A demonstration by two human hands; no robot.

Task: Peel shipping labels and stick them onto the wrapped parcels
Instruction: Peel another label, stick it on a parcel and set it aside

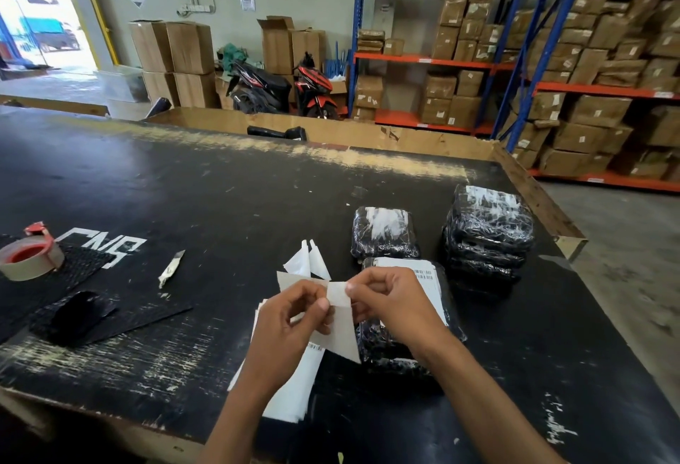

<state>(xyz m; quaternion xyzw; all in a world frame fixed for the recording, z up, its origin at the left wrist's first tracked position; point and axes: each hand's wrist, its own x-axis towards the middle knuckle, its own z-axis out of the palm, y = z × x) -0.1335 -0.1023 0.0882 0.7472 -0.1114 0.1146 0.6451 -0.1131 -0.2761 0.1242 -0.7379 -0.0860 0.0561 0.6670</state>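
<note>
Both hands meet above the near part of the black table (220, 184). The left hand (294, 320) pinches a label (340, 335) between thumb and fingers, and it holds more white sheets (290, 390) that hang down below it. The right hand (386, 298) pinches the label's top corner (337, 294) between thumb and forefinger, right next to the left thumb, so the corner bends up from the sheet (whether backing or sticker is lifting, I cannot tell).

Behind the right hand lies a black wrapped parcel (404, 331) with a printed label already on its top. Past it sits another parcel (384, 232), and to the right a stack of parcels (487, 235), their wrap shining white on top. A few loose white slips (307, 261) stick up just beyond the hands.

Far to the left are a tape roll (31, 257) on a dark mesh mat, a small cutter (171, 268) and a black pouch (79, 316).
</note>
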